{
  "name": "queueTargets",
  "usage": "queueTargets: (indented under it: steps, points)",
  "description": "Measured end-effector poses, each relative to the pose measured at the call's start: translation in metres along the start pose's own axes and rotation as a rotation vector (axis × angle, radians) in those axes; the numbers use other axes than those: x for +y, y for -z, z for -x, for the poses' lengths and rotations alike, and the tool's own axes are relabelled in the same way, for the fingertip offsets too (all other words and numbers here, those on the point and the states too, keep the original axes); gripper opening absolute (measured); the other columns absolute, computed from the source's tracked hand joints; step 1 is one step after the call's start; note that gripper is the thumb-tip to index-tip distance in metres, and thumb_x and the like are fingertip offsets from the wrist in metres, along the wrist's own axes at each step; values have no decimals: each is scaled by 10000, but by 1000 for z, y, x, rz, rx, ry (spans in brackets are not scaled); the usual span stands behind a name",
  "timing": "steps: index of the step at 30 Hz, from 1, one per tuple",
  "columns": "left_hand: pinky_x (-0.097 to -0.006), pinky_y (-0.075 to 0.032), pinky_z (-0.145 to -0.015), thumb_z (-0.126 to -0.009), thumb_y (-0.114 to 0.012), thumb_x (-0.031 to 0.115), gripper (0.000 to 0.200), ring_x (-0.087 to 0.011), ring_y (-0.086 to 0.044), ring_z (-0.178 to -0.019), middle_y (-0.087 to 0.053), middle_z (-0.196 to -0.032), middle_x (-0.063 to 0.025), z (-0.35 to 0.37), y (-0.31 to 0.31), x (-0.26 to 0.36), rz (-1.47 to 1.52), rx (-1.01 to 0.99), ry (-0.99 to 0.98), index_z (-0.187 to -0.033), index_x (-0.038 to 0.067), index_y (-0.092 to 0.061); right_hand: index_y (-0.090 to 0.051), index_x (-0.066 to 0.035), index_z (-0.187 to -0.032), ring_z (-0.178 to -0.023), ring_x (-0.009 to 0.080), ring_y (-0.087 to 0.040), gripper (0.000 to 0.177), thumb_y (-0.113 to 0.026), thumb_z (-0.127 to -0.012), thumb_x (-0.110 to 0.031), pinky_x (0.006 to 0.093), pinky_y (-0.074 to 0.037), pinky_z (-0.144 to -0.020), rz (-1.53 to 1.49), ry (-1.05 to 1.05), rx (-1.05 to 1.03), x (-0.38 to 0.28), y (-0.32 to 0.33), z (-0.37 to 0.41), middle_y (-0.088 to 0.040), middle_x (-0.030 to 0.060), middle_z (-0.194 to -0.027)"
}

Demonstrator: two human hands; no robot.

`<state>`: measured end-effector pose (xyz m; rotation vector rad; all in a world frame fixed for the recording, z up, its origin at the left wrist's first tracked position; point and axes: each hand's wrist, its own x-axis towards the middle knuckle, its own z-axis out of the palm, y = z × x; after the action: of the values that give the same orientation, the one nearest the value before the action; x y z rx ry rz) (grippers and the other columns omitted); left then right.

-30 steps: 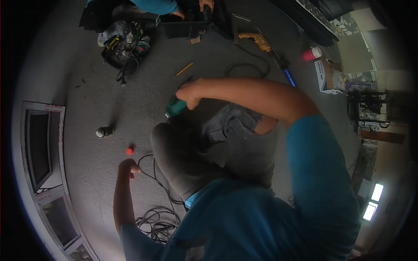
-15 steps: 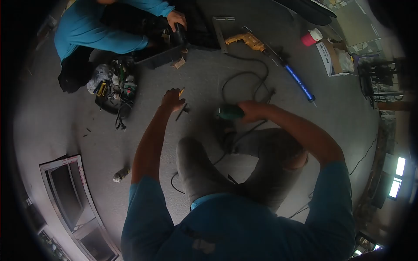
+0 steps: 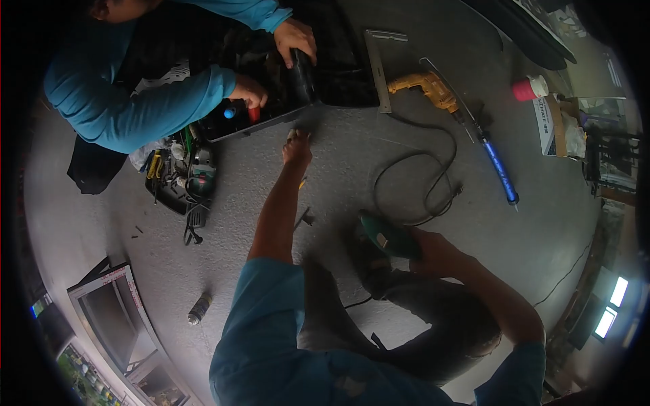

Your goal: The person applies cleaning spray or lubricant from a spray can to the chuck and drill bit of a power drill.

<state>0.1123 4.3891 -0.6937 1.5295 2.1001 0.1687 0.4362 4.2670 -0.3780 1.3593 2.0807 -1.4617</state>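
My left hand [image 3: 296, 147] is stretched forward over the floor, just short of the black toolbox's [image 3: 261, 126] front edge. Its fingers are bent together around something small and pale, mostly hidden. Below that wrist lie a small yellow object [image 3: 302, 183], partly covered by my forearm, and a dark T-shaped piece [image 3: 305, 218]. Near my knee, my right hand [image 3: 433, 254] grips a green power tool [image 3: 389, 235] by its rear end. The tool's front points up and left; its working end cannot be made out.
Across from me, a person in blue sleeves has one hand [image 3: 296, 42] on a black cylindrical object [image 3: 301, 74] and another near a red-topped item. A yellow drill [image 3: 425, 88], blue tube [image 3: 500, 170], open tool case [image 3: 179, 177], spray can [image 3: 200, 308] and metal frame [image 3: 139, 325] surround me.
My left hand has moved forward from beside the yellow object to the toolbox edge. The green tool has tilted and come nearer. The co-worker's second hand has come into view, and my view has shifted.
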Motion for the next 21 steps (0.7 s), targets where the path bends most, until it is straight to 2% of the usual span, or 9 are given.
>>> queueTargets:
  steps: [2, 4, 5, 7, 8, 10, 14, 16, 21]
  points:
    - [-457, -512, -913, -870, -631, 150, 412, -368, -615, -1087, -578, -1200, -211, 36, 9, 1, -26, -56, -22, -1244, 35, -503, -485, 4, -1262, -1007, 412, -637, 638, -707, -689, -169, 446, -511, -854, 15, 14, 22, -2, -3, -2, -638, 255, -1068]
    - [-409, -529, -848, -879, -598, 145, 272, -348, -632, -996, -588, -1149, -201, 63, 10, -6, 222, -41, -122, -1120, 32, -539, -491, -4, -1253, -985, 419, -640, 616, -692, -689, -145, 451, -515, -828, 16, 0, 33, -8, 1, -7, -639, 252, -1059]
    - [-409, -529, -848, -879, -598, 145, 272, -348, -632, -996, -588, -1149, -201, 78, 14, -10, 222, -30, -123, -1120, 32, -539, -491, -4, -1253, -985, 419, -640, 616, -692, -689, -145, 451, -515, -828, 22, 9, 38, -10, 1, -8, -639, 252, -1059]
    - [-399, -505, -915, -869, -493, 184, 364, -329, -624, -1046, -625, -1146, -163, 119, 22, -19, 723, -242, 95, -1205, 53, -543, -490, 0, -1258, -940, 415, -648, 605, -672, -692, -109, 455, -519, -798, -11, 107, 96, -17, -3, -6, -640, 247, -1034]
    - [-399, -505, -915, -869, -493, 184, 364, -329, -624, -1046, -625, -1146, -163, 142, 25, -23, 721, -231, 93, -1205, 53, -543, -490, 0, -1258, -940, 415, -648, 605, -672, -692, -109, 455, -519, -798, -7, 117, 100, -25, -4, -3, -640, 247, -1034]
    - [-398, -497, -781, -880, -496, 132, 267, -262, -595, -875, -598, -1015, -134, 184, 30, -23, 1915, -191, 212, -1118, 20, -543, -472, -4, -1294, -889, 402, -655, 625, -654, -700, -81, 455, -523, -765, -94, 160, 135, -49, -10, 4, -642, 238, -1017]
    - [-411, -488, -831, -888, -467, 136, 285, -252, -594, -963, -605, -1068, -123, 250, 88, 1, 2121, -198, 249, -1124, 0, -546, -436, 5, -1337, -884, 389, -647, 687, -671, -696, -72, 448, -522, -769, -15, 330, 232, -79, -42, 24, -627, 230, -1034]
    - [-414, -470, -932, -881, -459, 147, 384, -299, -584, -1064, -593, -1179, -171, 276, 111, 8, 2290, -262, 62, -1210, -44, -516, -394, 14, -1370, -954, 383, -622, 754, -713, -694, -83, 450, -504, -822, 166, 545, 372, -86, -65, 35, -601, 221, -1078]
    - [-454, -394, -1064, -897, -466, 217, 521, -358, -523, -1200, -538, -1312, -221, 361, 189, 33, 2492, -350, -123, -1336, -63, -445, -374, 16, -1377, -991, 373, -583, 809, -752, -666, -64, 454, -470, -868, 387, 643, 463, -91, -115, 61, -572, 206, -1091]
